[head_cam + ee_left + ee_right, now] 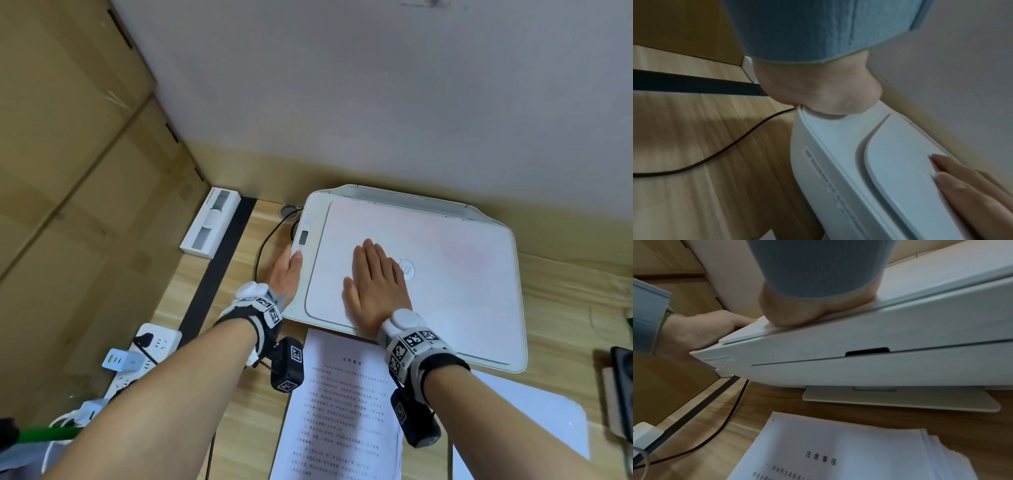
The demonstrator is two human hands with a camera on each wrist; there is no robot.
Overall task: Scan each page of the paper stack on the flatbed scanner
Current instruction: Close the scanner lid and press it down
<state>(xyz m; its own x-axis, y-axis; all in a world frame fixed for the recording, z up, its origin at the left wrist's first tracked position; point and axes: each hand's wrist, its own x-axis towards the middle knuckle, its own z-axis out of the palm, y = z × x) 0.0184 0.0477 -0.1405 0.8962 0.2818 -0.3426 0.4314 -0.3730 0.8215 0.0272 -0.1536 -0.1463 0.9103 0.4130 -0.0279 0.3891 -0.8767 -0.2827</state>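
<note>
The white flatbed scanner (pixel 445 284) stands on the wooden desk with its lid shut. My right hand (pixel 373 277) lies flat, palm down, on the lid's left half; its fingers (pixel 972 186) are straight and its heel (pixel 807 311) presses near the front edge. My left hand (pixel 286 270) is at the scanner's left side, thumb on the control panel strip (pixel 303 240). Its other fingers are hidden beside the casing (pixel 701 332). A stack of printed pages (pixel 342 404) lies face up just in front of the scanner (pixel 838 451).
A separate blank white sheet (pixel 534 414) lies at front right. A black cable (pixel 263 250) runs left of the scanner. A power strip (pixel 150 346) and a long white box (pixel 210 222) sit at the left by cardboard boxes (pixel 68 171). A dark object (pixel 621 387) is at the right edge.
</note>
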